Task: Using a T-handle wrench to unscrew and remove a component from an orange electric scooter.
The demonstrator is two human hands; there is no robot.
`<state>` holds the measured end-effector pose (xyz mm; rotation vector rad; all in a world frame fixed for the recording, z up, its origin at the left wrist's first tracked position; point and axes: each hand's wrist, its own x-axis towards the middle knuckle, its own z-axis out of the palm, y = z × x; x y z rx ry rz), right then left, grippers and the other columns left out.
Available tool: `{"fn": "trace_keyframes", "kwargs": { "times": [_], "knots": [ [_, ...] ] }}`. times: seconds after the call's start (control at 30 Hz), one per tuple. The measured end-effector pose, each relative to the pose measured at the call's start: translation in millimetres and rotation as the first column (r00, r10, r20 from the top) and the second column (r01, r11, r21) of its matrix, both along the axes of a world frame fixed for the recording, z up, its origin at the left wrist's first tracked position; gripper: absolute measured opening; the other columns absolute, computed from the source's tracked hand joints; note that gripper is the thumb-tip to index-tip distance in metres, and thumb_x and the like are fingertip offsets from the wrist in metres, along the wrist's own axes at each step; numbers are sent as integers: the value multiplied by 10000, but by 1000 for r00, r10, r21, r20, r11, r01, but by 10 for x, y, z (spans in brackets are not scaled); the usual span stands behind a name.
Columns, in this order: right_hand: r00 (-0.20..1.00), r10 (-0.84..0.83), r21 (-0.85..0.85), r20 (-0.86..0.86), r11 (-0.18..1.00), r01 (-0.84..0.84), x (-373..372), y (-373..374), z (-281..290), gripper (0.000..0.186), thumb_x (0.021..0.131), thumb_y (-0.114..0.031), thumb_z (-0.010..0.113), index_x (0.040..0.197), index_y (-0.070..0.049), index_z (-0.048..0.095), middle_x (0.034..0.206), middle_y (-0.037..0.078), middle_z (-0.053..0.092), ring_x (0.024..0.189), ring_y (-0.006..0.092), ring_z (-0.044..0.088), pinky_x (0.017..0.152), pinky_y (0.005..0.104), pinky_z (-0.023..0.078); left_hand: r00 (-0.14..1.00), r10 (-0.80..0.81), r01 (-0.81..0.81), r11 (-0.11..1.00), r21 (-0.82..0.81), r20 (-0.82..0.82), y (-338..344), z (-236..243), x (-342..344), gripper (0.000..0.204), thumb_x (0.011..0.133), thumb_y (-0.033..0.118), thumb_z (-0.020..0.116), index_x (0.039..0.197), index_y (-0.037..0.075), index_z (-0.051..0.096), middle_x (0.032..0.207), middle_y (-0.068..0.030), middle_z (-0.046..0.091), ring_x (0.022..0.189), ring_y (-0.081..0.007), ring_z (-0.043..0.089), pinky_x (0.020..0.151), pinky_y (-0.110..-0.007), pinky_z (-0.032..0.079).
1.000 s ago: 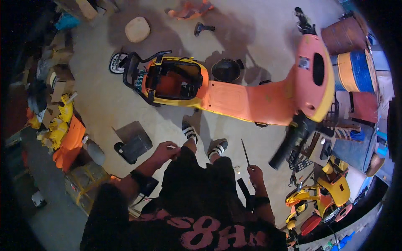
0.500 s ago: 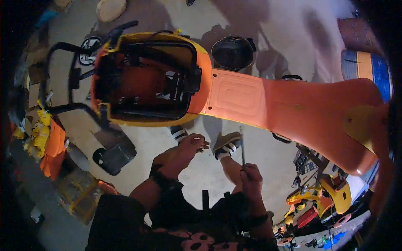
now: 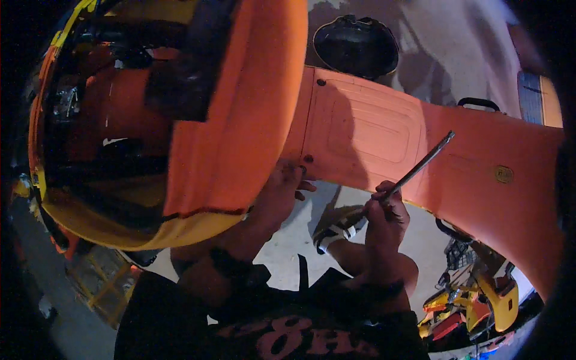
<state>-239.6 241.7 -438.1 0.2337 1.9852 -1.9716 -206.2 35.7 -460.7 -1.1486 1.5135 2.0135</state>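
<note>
An orange and yellow scooter body (image 3: 234, 150) fills the upper left, its hollow seat compartment (image 3: 108, 132) open and dark. Its flat orange footboard (image 3: 372, 132) extends right and carries dark round fittings (image 3: 309, 158). My left hand (image 3: 285, 183) is at the footboard's near left edge, partly shadowed beside the body, thumb and forefinger pinched around something I cannot make out, other fingers loosely spread. My right hand (image 3: 387, 210) is closed around a long thin metal rod (image 3: 429, 155), its tip angled up and right over the footboard.
Beyond the footboard a black bucket-like container (image 3: 354, 48) lies on the floor (image 3: 426, 36). Yellow scooter parts (image 3: 498, 300) and a black grid basket (image 3: 456, 258) are piled at lower right. A strapped box (image 3: 102, 282) lies at lower left. My foot (image 3: 336, 231) is below the footboard.
The view has closed in on the scooter, which now looms large. My left hand has moved up to the footboard's edge, and my right hand has raised the rod across it.
</note>
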Motion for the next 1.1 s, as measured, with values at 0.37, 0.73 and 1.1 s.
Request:
{"fn": "trace_keyframes", "kwargs": {
  "times": [0.37,0.73,1.1],
  "knots": [
    [982,-58,34,-181,997,65,-432,91,60,158,811,-131,653,878,2,597,1057,130,553,1035,229,495,886,361,383,934,-355,267,775,-573,-46,54,-336,-44,223,924,110,489,1110,12,564,988,-113,623,683,-153,615,611,-294,484],
    [975,15,-13,-222,1000,-18,-487,363,-107,119,889,-81,549,995,-48,592,1166,116,497,693,69,497,627,221,403,943,-328,227,772,-593,-65,156,-365,-100,156,918,72,484,1038,17,568,978,-95,625,697,-170,600,641,-303,488],
    [963,-17,-124,-270,992,-18,-615,355,-134,133,882,-81,560,997,-22,587,1186,150,492,646,69,511,578,209,421,820,-550,412,376,-830,158,150,-320,-214,169,879,111,515,994,23,601,891,-156,645,846,-328,622,759,-396,481]
  ]
}}
